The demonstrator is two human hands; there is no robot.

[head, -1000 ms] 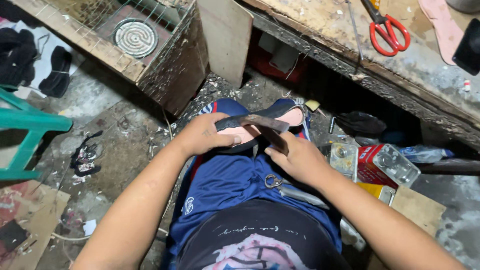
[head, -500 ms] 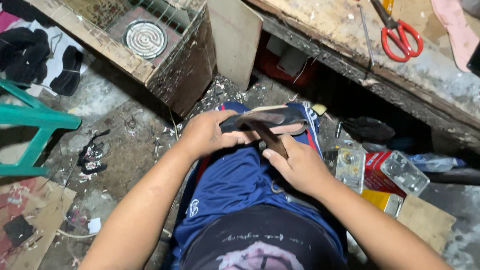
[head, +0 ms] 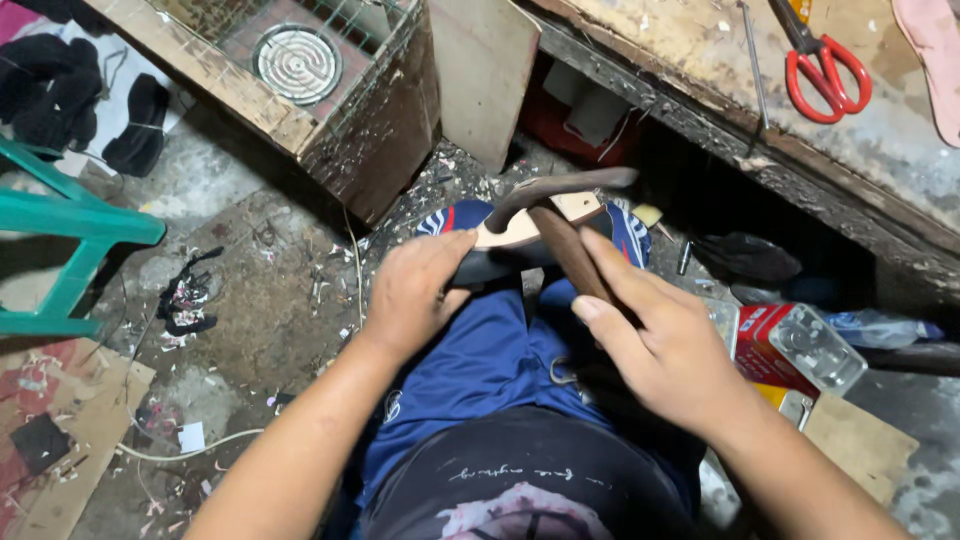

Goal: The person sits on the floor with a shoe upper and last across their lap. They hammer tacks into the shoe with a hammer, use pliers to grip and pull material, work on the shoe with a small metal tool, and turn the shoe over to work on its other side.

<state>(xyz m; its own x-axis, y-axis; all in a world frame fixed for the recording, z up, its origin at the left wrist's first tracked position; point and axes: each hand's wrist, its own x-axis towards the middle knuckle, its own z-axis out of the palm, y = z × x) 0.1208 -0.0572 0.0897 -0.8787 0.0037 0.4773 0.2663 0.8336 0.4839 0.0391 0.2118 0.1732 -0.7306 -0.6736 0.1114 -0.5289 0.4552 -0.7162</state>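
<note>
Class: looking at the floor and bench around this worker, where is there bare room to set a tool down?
Bare bench top lies below the red scissors. Bare floor sits between the teal stool and the left hand. It is crowded by the red tin, beside the right hand.

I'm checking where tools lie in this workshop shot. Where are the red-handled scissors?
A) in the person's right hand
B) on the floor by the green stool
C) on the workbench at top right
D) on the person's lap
C: the red-handled scissors lie on the worn workbench at top right, while the right hand grips a hammer.
</note>
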